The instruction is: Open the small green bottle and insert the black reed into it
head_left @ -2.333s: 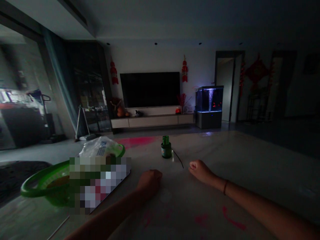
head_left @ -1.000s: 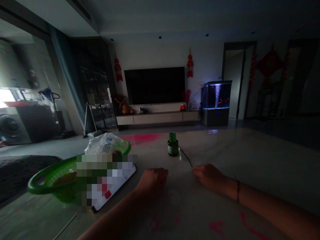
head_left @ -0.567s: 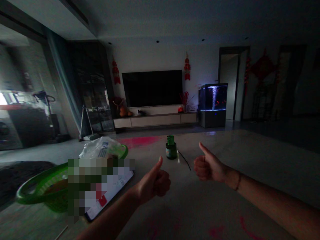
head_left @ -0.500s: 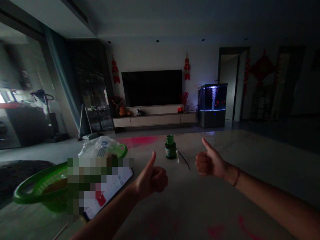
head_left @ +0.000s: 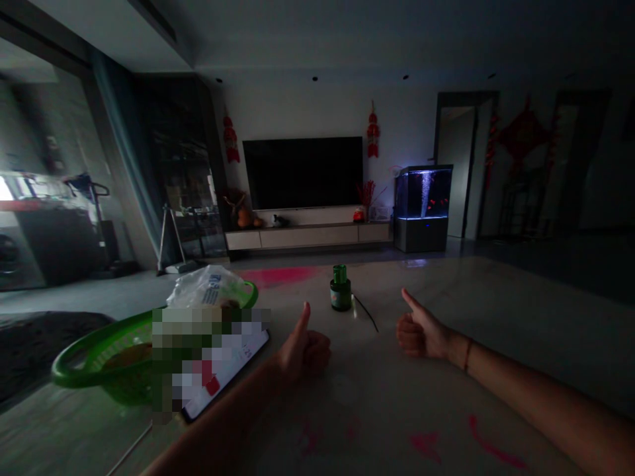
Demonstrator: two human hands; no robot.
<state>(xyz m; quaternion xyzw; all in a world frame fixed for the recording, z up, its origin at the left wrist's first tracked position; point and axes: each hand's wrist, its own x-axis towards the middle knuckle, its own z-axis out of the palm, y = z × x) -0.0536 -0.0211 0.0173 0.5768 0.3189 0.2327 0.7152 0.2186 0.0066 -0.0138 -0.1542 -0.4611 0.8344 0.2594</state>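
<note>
Over the pale tabletop (head_left: 377, 396), my left hand (head_left: 306, 347) makes a thumbs-up, its fingers curled into a fist around nothing. Across from it, my right hand (head_left: 421, 328) shows the same sign, thumb raised and fingers closed with nothing in them. Between and beyond the two hands stands a small dark green bottle (head_left: 340, 294) with a green cap, upright. Beside the bottle lie a short whitish stick (head_left: 354, 306) and a thin black curved strand (head_left: 368, 313). Neither hand touches these things.
At the left, a green plastic basket (head_left: 79, 377) holds a plastic bag (head_left: 211, 285). A phone (head_left: 238, 363) with a lit screen leans there, partly pixelated. Pink marks (head_left: 424, 444) colour the tabletop. Farther off are a television (head_left: 303, 173) and a lit fish tank (head_left: 424, 195).
Both hands keep their thumbs-up. My right hand sits slightly lower and farther right. The basket and phone appear shifted right as the view turns a little.
</note>
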